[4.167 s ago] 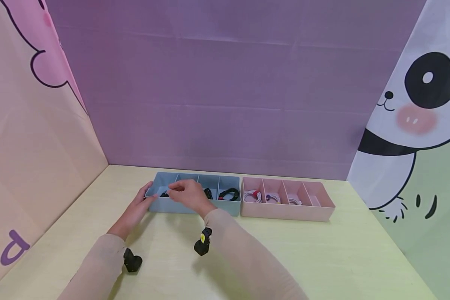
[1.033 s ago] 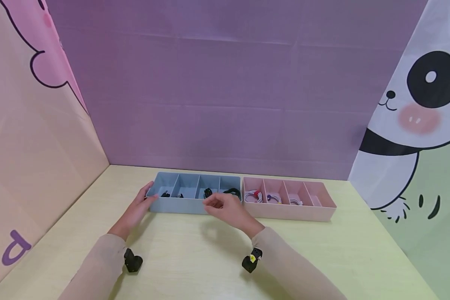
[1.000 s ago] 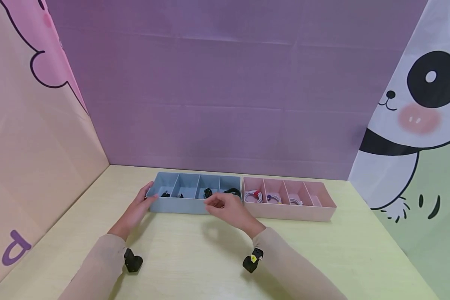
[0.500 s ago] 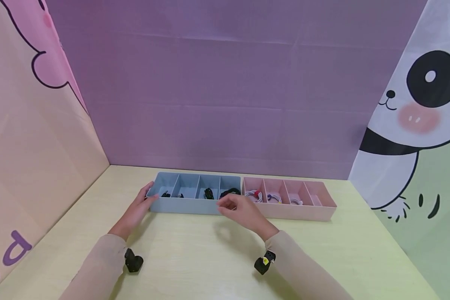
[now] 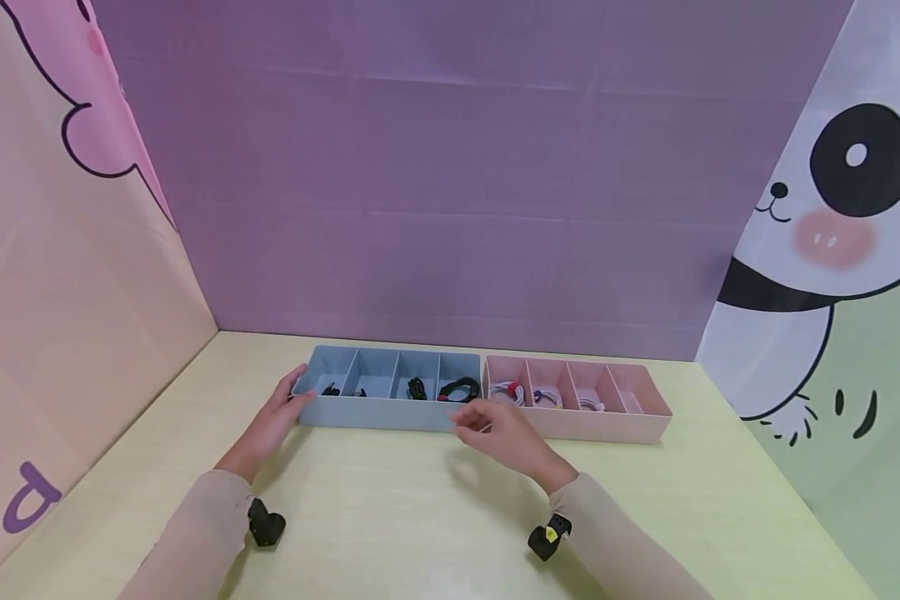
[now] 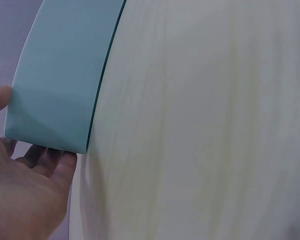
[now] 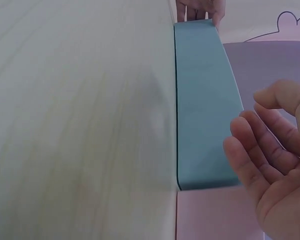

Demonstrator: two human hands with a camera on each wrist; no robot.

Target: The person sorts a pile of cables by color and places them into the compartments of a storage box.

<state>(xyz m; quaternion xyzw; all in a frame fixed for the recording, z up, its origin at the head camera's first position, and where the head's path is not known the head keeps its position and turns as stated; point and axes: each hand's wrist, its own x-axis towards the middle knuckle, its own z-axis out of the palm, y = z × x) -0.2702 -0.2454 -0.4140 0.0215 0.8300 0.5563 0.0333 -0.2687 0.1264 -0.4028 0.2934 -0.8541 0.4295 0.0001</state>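
Note:
A long blue divided box (image 5: 390,413) stands near the back of the table. My left hand (image 5: 273,410) holds its left end, thumb over the rim and fingers against the end wall, as the left wrist view (image 6: 30,190) also shows. In front of the seam between the boxes hovers my right hand (image 5: 506,433); its fingers are loosely bent and hold nothing visible in the right wrist view. A black cable coil (image 5: 459,389) with a red end lies in the blue box's rightmost compartment, and a black cable bundle (image 5: 417,388) one compartment over. Small dark pieces (image 5: 331,389) show in the leftmost.
A pink divided box (image 5: 592,426) stands against the blue one's right end. It holds a white cable coil (image 5: 507,392) with a red tie and other white coils (image 5: 547,398). A purple backdrop (image 5: 450,183) rises behind the table (image 5: 390,517).
My right hand has moved from above the blue box's left compartments rightward and nearer to me, uncovering the black cables. My left hand has stayed at the box's end.

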